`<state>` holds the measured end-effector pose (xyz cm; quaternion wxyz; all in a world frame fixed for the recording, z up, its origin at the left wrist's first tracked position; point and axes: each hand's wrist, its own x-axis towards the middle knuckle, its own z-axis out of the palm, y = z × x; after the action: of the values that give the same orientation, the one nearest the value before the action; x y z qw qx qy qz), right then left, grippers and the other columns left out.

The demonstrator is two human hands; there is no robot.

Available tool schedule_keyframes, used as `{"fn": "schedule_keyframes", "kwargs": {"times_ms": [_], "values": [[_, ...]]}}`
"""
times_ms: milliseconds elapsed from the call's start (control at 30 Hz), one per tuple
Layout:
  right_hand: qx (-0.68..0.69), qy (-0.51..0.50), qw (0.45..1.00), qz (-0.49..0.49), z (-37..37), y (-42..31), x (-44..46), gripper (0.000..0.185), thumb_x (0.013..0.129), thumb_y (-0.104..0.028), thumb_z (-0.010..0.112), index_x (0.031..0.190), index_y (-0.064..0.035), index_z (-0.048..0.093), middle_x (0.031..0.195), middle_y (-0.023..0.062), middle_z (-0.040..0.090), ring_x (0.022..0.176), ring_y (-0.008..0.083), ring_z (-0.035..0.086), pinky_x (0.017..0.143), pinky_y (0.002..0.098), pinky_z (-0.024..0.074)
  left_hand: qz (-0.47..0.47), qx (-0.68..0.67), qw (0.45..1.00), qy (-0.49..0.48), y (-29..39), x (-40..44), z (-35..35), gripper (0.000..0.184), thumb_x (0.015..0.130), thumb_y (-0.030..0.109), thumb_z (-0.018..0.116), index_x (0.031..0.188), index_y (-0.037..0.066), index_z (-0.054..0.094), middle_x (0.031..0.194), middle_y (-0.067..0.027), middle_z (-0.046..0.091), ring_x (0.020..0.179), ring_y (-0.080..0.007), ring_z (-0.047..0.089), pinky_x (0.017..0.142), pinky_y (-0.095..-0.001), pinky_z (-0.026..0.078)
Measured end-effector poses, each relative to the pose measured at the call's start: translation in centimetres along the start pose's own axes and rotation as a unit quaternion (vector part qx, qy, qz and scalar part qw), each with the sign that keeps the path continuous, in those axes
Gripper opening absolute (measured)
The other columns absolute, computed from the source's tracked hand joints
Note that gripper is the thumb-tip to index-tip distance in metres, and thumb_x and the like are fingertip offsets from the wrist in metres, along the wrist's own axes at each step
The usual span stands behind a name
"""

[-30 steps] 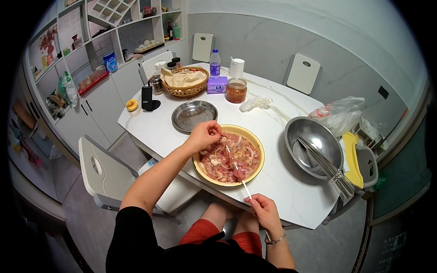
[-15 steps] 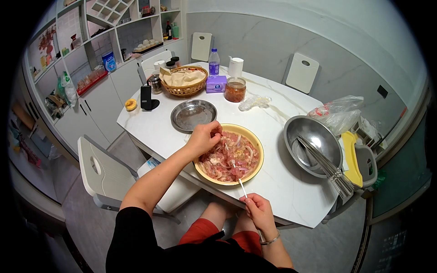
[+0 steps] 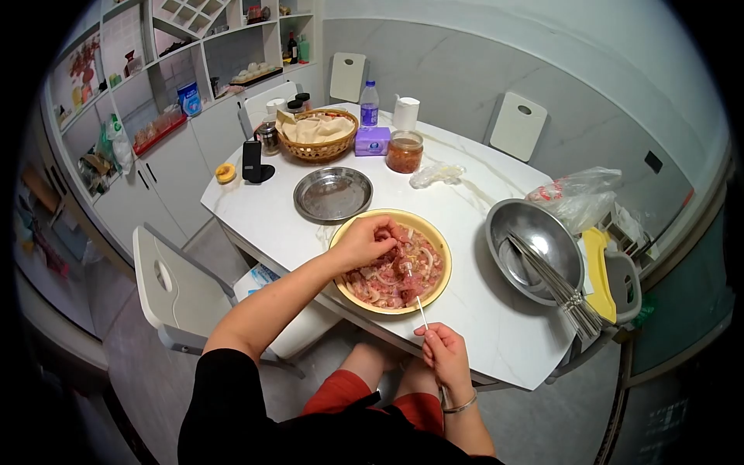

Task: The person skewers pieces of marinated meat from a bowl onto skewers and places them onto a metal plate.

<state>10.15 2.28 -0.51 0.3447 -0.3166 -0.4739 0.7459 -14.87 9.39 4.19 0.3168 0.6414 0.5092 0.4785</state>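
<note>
A yellow-rimmed bowl [image 3: 442,288] at the table's near edge holds raw marinated meat [image 3: 372,283] with onion strips. My right hand [image 3: 445,355] is closed round a thin metal skewer [image 3: 422,311], in front of the bowl. The skewer slants up over the bowl, and pieces of meat [image 3: 411,292] are threaded on it. Over the bowl's left side, my left hand [image 3: 366,243] pinches what looks like a piece of meat near the skewer's upper end. The fingers partly hide that piece.
Right of the bowl stands a steel basin [image 3: 496,232] with a bundle of metal skewers [image 3: 554,283] across it. Behind are a round metal plate [image 3: 333,194], a cloth-lined basket [image 3: 318,147], a jar [image 3: 404,152] and a plastic bag [image 3: 577,190]. A chair [image 3: 167,271] stands left.
My left hand has moved slightly right and down, closer to the skewer's upper end. My right hand and the skewer have shifted slightly right. The view has shifted a little.
</note>
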Motion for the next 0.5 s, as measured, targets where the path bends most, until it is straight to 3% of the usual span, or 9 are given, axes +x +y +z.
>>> {"fn": "schedule_keyframes", "kwargs": {"times_ms": [100,200,300,367,467,500], "values": [[0.005,-0.001,1.000,-0.001,-0.3,0.0,0.1,0.017,0.090,-0.011,0.045,0.092,0.0020,0.056,0.056,-0.0049,0.037,0.046,0.0025,0.030,0.040,0.0168,0.0248,0.007,-0.010,1.000,-0.003,-0.3,0.1,0.1,0.004,0.078,0.000,0.054,0.082,0.001,0.052,0.070,0.0000,0.055,0.065,-0.0044,0.052,0.057,-0.0187,0.042],[0.007,-0.002,1.000,-0.003,-0.4,-0.2,0.1,0.018,0.090,-0.012,0.045,0.092,0.0019,0.056,0.056,-0.0049,0.037,0.045,0.0027,0.029,0.040,0.0169,0.0245,0.002,0.066,0.998,0.006,-0.2,0.2,-0.1,0.005,0.079,0.002,0.055,0.083,0.001,0.051,0.069,-0.0009,0.056,0.064,-0.0046,0.052,0.056,-0.0192,0.042],[0.003,0.003,1.000,-0.005,-0.7,-0.4,0.0,0.018,0.091,-0.012,0.045,0.092,0.0017,0.056,0.055,-0.0050,0.037,0.045,0.0027,0.029,0.040,0.0169,0.0242,0.015,0.093,0.995,0.019,0.1,0.2,-0.3,0.008,0.077,0.005,0.057,0.083,0.001,0.054,0.069,-0.0061,0.060,0.060,-0.0095,0.053,0.057,-0.0236,0.044],[0.000,0.006,1.000,-0.005,-0.9,-0.7,0.0,0.018,0.091,-0.012,0.045,0.092,0.0016,0.056,0.055,-0.0051,0.036,0.045,0.0026,0.028,0.040,0.0169,0.0240,-0.051,0.081,0.995,0.042,-0.4,0.3,-0.9,0.011,0.077,0.010,0.059,0.081,0.001,0.054,0.065,-0.0071,0.059,0.057,-0.0121,0.054,0.056,-0.0264,0.044],[0.002,0.010,1.000,-0.008,-1.2,-0.9,-0.1,0.019,0.091,-0.013,0.044,0.091,0.0018,0.056,0.055,-0.0051,0.036,0.045,0.0026,0.028,0.040,0.0169,0.0242,-0.072,0.149,0.986,0.021,-1.3,0.4,-1.9,0.011,0.080,0.009,0.058,0.077,0.001,0.052,0.062,-0.0016,0.055,0.056,-0.0072,0.052,0.053,-0.0238,0.043],[0.007,0.012,1.000,-0.008,-1.3,-0.9,-0.1,0.019,0.091,-0.013,0.044,0.091,0.0018,0.056,0.055,-0.0052,0.036,0.045,0.0026,0.028,0.040,0.0168,0.0241,-0.038,0.160,0.986,0.018,-1.7,0.3,-2.2,0.014,0.081,0.012,0.059,0.074,-0.001,0.056,0.062,-0.0028,0.057,0.054,-0.0088,0.053,0.051,-0.0248,0.044]]}}
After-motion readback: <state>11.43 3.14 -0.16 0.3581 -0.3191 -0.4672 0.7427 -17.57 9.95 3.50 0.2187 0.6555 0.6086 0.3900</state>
